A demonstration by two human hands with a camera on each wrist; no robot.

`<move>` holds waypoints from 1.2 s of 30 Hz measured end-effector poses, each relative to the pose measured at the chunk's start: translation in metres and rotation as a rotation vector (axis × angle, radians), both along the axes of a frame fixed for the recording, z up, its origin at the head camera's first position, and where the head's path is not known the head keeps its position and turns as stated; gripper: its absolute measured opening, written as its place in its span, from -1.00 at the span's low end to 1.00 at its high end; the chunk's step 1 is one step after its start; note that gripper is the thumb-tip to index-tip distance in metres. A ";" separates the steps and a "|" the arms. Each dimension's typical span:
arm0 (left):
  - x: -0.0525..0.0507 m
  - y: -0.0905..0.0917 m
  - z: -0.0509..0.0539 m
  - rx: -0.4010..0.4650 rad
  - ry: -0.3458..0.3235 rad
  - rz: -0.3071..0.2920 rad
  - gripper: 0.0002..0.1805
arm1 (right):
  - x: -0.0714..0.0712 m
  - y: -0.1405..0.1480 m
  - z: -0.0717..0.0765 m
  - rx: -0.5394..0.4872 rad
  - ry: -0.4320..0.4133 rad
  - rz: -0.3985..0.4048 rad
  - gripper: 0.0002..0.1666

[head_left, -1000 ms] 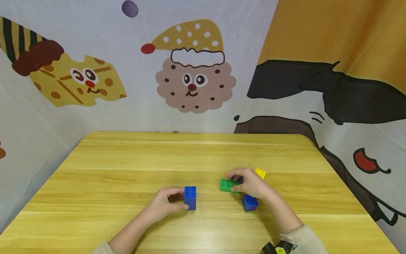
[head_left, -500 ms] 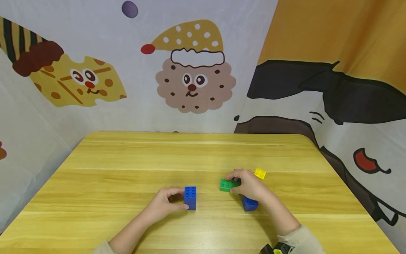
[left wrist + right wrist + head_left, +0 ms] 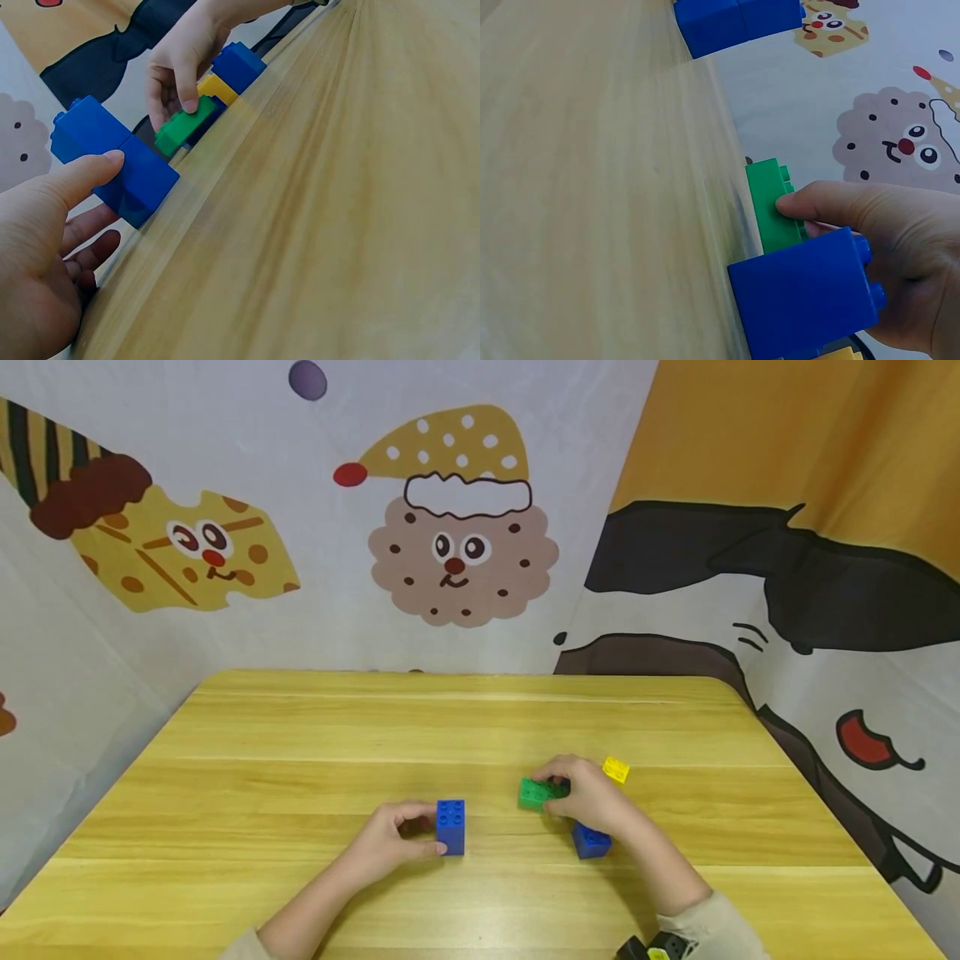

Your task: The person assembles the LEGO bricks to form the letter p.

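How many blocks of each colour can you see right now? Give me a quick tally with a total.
Blue blocks: 4 (two stacked in the left hand, one largely hidden near the green)
Green block: 1
Yellow block: 1
Total: 6 visible

The brick (image 3: 532, 794) is green, the stack (image 3: 451, 837) plain blue.

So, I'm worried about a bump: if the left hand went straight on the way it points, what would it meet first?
Past the blue stack it holds, the left hand would probably meet the green brick in the right hand first, though depth is hard to judge.
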State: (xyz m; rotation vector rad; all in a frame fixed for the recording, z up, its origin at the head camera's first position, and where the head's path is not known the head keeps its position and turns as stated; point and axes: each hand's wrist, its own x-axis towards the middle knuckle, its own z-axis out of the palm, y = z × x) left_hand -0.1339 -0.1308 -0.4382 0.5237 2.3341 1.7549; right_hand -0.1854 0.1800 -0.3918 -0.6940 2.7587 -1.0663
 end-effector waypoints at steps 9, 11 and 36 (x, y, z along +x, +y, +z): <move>0.000 0.000 0.001 0.001 -0.007 0.003 -0.57 | 0.005 -0.004 0.007 -0.051 0.029 0.018 -0.57; 0.000 0.000 0.002 0.000 -0.008 0.000 -0.57 | 0.007 -0.006 0.009 -0.063 0.042 0.019 -0.56; -0.001 0.000 0.002 -0.013 0.004 -0.014 -0.58 | 0.030 -0.030 0.031 -0.228 0.170 0.138 -0.51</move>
